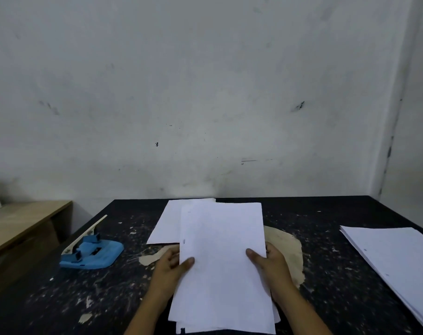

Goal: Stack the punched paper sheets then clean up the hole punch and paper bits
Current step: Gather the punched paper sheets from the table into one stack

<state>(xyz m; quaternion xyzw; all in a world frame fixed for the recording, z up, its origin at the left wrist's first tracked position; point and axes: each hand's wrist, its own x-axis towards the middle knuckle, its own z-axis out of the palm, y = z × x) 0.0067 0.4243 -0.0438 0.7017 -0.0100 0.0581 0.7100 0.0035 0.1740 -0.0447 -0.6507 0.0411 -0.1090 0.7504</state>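
A bundle of white paper sheets (222,269) is held over the middle of the dark table (326,274). My left hand (174,264) grips its left edge with the thumb on top. My right hand (271,264) grips the right edge the same way. Another white sheet (167,226) lies flat behind the bundle, partly covered by it. A blue hole punch (92,252) with a pale lever stands on the table to the left, apart from both hands. Small pale paper bits (133,232) are scattered on the tabletop.
A second stack of white sheets (394,262) lies at the table's right edge. A worn beige patch (288,250) shows under the held bundle. A wooden bench (19,223) stands left of the table. A grey wall rises right behind.
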